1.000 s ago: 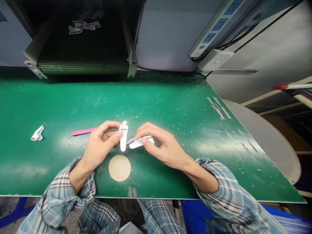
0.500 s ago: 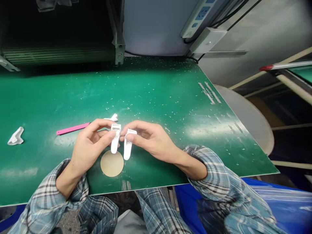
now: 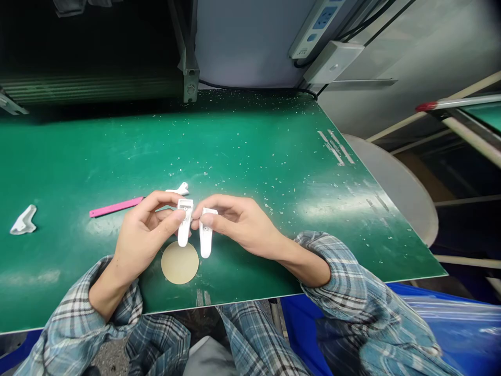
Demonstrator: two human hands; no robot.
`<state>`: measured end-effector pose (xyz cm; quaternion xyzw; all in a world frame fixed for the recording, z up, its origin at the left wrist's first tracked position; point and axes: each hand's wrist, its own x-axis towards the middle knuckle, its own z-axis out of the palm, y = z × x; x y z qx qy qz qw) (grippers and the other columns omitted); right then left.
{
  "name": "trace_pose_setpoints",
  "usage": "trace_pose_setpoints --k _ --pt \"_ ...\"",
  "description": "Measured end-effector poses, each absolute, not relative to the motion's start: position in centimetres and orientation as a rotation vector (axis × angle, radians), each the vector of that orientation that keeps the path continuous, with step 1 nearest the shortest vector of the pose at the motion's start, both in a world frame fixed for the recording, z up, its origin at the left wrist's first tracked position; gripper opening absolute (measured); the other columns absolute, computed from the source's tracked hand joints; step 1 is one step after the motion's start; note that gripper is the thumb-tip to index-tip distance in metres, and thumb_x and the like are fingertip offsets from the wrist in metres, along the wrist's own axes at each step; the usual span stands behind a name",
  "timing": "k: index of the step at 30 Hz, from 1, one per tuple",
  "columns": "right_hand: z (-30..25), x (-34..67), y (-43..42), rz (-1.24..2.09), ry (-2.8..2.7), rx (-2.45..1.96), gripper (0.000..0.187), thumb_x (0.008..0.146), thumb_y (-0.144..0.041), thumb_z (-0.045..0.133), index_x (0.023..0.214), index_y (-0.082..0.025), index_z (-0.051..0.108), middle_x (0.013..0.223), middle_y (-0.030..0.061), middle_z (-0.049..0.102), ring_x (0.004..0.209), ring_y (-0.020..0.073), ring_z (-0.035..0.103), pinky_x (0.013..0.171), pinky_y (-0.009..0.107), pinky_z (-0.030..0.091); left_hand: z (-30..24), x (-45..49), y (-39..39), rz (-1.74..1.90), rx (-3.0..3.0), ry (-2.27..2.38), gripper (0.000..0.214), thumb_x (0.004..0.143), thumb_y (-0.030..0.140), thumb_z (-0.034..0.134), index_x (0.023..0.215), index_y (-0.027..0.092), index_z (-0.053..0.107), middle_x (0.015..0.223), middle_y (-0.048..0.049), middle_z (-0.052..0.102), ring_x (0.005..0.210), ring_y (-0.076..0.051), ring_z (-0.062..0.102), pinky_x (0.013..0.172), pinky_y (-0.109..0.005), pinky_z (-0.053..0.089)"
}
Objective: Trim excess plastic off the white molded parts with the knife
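You seem to be at a comparing or aligning step: your left hand (image 3: 144,232) pinches the left part (image 3: 183,233) between thumb and fingers, and your right hand (image 3: 245,224) pinches the right part (image 3: 205,242) likewise. Both thumbs are closed down on them; the parts hang side by side, a narrow gap between, just above the tan disc (image 3: 180,263). The next move probably calls for steady, level pinches. Mind the pink tool (image 3: 116,207) and the white piece (image 3: 181,189) beyond your left hand. The table (image 3: 250,151) offers open room ahead and rightward; its near edge runs below your wrists.
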<state>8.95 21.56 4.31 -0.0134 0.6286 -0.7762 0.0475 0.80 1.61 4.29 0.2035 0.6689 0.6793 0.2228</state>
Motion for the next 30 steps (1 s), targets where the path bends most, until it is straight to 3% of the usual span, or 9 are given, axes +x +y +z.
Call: trace_pose_setpoints --k 17,25,28,30 --pt "4.3 9.1 21.6 -2.299 2.001 -0.021 0.018 0.097 -0.034 0.073 0.102 -0.018 0.074 0.094 0.0049 0.079 0.088 0.0182 0.074 0.083 0.031 0.060 4.2 1.0 2.0 1.863 0.505 1.787 0.025 0.089 0.035 0.080 0.103 0.017 0.070 0.092 -0.0036 0.074 0.058 -0.014 0.070 0.056 -0.025 0.061" --pt "4.5 7.8 24.4 -2.506 1.745 0.120 0.028 0.092 -0.044 0.076 0.096 -0.019 0.065 0.090 0.0039 0.068 0.081 0.0179 0.069 0.066 0.030 0.060 3.9 -1.3 1.3 2.048 0.275 1.573 0.021 0.092 0.034 0.071 0.098 0.018 0.060 0.114 -0.0096 0.072 0.085 -0.019 0.073 0.064 -0.027 0.060" --pt "4.6 8.0 25.5 -2.347 1.949 0.131 0.027 0.093 -0.045 0.075 0.089 -0.020 0.064 0.076 -0.0008 0.059 0.068 0.0141 0.058 0.055 0.025 0.048 3.3 -2.2 1.0 1.967 0.347 1.733 0.022 0.093 0.038 0.069 0.098 0.019 0.059 0.095 -0.0035 0.067 0.064 -0.012 0.060 0.048 -0.020 0.045" --pt "4.5 8.4 25.7 -2.007 2.332 0.077 0.025 0.097 -0.045 0.069 0.095 -0.020 0.070 0.080 0.0014 0.064 0.071 0.0156 0.059 0.062 0.028 0.048 2.5 -2.4 1.1 1.777 0.538 2.137 0.021 0.095 0.038 0.068 0.104 0.019 0.063 0.081 0.0006 0.060 0.060 -0.011 0.053 0.050 -0.021 0.040"
